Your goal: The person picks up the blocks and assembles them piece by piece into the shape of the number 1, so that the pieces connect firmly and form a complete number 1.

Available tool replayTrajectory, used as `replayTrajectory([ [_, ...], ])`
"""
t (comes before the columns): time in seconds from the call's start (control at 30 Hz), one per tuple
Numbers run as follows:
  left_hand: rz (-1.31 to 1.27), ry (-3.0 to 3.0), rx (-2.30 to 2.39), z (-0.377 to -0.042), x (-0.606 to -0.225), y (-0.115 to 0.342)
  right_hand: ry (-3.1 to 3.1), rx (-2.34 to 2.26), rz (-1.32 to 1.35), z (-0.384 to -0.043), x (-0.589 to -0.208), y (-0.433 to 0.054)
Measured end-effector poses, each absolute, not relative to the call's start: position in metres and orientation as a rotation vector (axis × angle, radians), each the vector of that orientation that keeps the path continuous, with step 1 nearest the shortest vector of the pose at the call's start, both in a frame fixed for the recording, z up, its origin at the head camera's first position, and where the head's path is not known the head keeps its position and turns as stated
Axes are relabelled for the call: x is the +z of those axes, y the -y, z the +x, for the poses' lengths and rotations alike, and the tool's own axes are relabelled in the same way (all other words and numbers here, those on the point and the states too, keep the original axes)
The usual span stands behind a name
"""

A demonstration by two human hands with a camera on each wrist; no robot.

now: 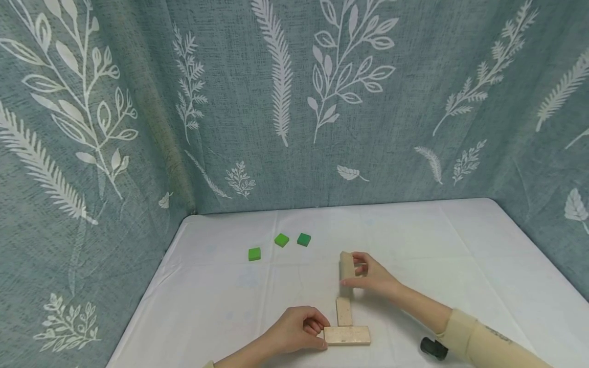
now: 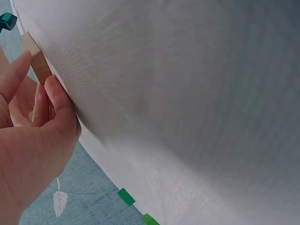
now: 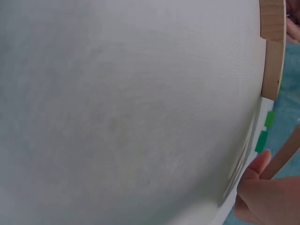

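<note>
1 blk (image 1: pixel 347 268) in r grip (image 1: pixel 376 276)

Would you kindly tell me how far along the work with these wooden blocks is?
Looks done: the crosswise block and lengthwise block form a T. In hand: the right hand grips a third block; the left hand pinches the crosswise block's end. Probably remaining: releasing the third block; three green square pieces lie apart.

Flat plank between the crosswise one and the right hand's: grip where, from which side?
I'd pinch the flat plank by its long edges, mid-length, from above: both edges are exposed, while its near end adjoins the crosswise plank.
</note>
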State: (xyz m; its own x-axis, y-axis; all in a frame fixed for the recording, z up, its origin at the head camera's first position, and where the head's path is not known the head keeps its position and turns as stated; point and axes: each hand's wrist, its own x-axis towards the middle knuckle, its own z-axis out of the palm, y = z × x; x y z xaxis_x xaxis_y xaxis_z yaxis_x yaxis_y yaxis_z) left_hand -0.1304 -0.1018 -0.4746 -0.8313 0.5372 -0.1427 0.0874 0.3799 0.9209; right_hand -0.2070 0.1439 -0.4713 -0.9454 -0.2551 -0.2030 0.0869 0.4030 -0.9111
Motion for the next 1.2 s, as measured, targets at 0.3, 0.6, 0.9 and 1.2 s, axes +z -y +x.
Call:
replayTrajectory([
  [0.3, 0.549, -2.206, 1.467, -0.13, -0.475, 0.102, -2.469, -1.467, -0.205, -0.207, -0.477, -0.135],
  [0.6, 0.551, -2.225, 1.441, -0.132, -0.478, 0.103, -2.565, -1.356, -0.302, -0.207, -0.482, -0.128],
  [0.9, 0.547, -2.222, 1.435, -0.132, -0.477, 0.103, -2.623, -1.284, -0.352, -0.207, -0.483, -0.127],
  [1.2, 0.542, -2.235, 1.417, -0.132, -0.476, 0.102, -2.624, -1.266, -0.42, -0.205, -0.483, -0.127],
])
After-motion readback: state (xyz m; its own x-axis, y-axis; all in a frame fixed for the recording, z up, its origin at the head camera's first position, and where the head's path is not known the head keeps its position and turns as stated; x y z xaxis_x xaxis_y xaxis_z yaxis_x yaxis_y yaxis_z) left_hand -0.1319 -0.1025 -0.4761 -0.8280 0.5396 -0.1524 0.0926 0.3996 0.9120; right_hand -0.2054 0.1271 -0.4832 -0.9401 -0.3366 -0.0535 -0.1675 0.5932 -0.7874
